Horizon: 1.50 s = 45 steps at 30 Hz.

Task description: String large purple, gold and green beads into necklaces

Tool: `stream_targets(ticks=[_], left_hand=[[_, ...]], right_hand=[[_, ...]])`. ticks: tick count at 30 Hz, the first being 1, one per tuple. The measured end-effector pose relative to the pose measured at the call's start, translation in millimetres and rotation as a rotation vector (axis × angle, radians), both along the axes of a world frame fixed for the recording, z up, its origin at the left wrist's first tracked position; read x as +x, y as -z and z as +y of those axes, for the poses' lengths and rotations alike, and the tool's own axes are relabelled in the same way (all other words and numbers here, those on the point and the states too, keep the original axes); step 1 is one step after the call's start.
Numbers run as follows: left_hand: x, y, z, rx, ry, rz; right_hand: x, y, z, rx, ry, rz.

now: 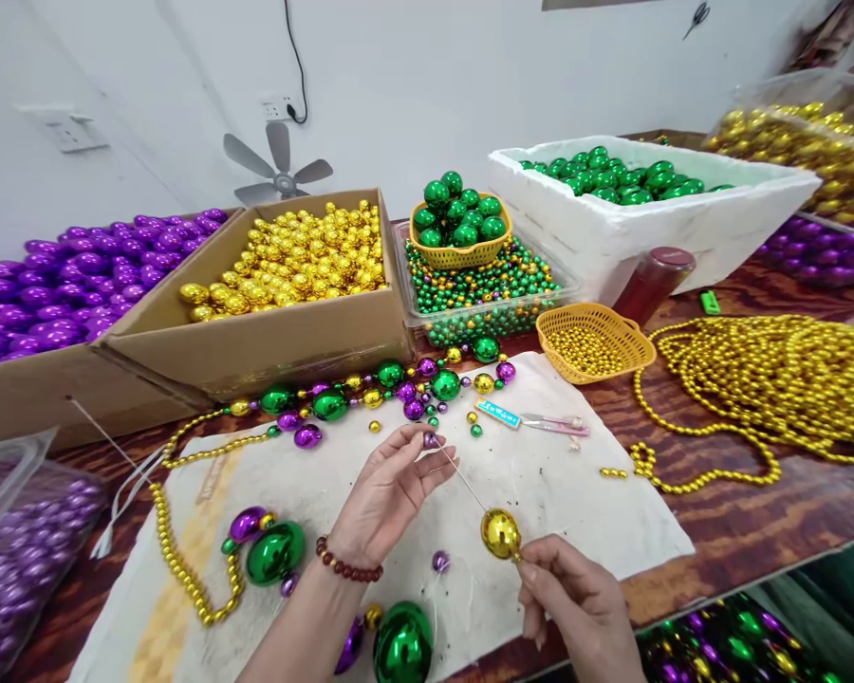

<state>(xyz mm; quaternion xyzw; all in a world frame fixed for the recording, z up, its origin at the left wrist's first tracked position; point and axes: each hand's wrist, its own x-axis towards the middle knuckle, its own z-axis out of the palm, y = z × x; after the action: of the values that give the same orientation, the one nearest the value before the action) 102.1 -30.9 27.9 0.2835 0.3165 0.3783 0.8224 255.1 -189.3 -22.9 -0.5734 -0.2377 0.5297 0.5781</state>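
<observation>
— Between the two hands, what is held?

— At the middle of the white cloth (pixel 555 493), the left hand (pixel 388 493) pinches a small purple bead (pixel 431 439) at the tip of a thin metal needle (pixel 462 479), fingers closed around it. The right hand (pixel 584 607) grips the needle's other end, fingertips shut just under a shiny round gold ball (pixel 500 533) threaded on it.

— Any writing nearby?

— A blue-handled tool (pixel 499 414) lies on the cloth with pale marks on it, too small to read.

— And around the hands?

— Loose green, gold and purple balls lie on the cloth, with a strung gold bead chain (pixel 185 569) at the left. Behind stand a cardboard box of gold balls (pixel 291 261), a yellow basket of green balls (pixel 459 223) and a white foam box of green balls (pixel 640 204).

— The surface and room?

— A dark reddish wooden table (pixel 754 522) carries a heap of gold bead strands (pixel 775 379). A white wall (pixel 413 76) stands behind, with a socket (pixel 279 106) and a grey fan (pixel 277 171).
</observation>
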Motion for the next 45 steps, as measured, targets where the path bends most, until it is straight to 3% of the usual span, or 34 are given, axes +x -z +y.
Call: stream_targets(ticks=[18, 23, 26, 28, 30, 31, 33, 38, 41, 43, 45], left_hand=[[-3.1, 4.2, 2.1, 0.097, -0.08, 0.13], [-1.9, -1.2, -9.5, 0.299, 0.0, 0.31], [-20.2, -3.4, -6.9, 0.452, 0.082, 0.554], [-47.7, -4.7, 6.3, 0.635, -0.003, 0.891], [-81.8, -6.2, 26.0, 0.9, -0.151, 1.36], [-98.0, -6.8, 36.2, 1.019, -0.154, 1.592], [-123.4, -5.8, 53.4, 1.101, -0.109, 1.74], [-142.6, 11.2, 67.9, 1.128, 0.114, 1.901], [-144.8, 19.7, 68.0, 1.097, 0.14, 1.924], [-143.7, 18.6, 65.4, 1.065, 0.103, 1.846], [-135.1, 12.0, 58.6, 0.909, 0.024, 1.548]], right_hand=[[0.2, 10.1, 1.7, -0.023, -0.016, 0.006], [-2.9, 13.0, 9.3, -0.004, -0.015, 0.04], [-4.9, 16.5, 16.0, -0.01, -0.028, 0.063], [-5.3, 19.5, 18.9, -0.015, -0.036, 0.084], [-4.8, 22.8, 20.0, -0.014, -0.048, 0.099], [-4.5, 24.4, 19.8, -0.012, -0.056, 0.102], [-4.0, 27.4, 18.9, -0.005, -0.064, 0.101], [-4.7, 31.6, 16.4, 0.004, -0.056, 0.102], [-5.5, 32.0, 15.4, 0.008, -0.062, 0.1], [-6.4, 31.3, 14.9, 0.011, -0.069, 0.094], [-7.9, 29.3, 14.5, 0.017, -0.077, 0.079]])
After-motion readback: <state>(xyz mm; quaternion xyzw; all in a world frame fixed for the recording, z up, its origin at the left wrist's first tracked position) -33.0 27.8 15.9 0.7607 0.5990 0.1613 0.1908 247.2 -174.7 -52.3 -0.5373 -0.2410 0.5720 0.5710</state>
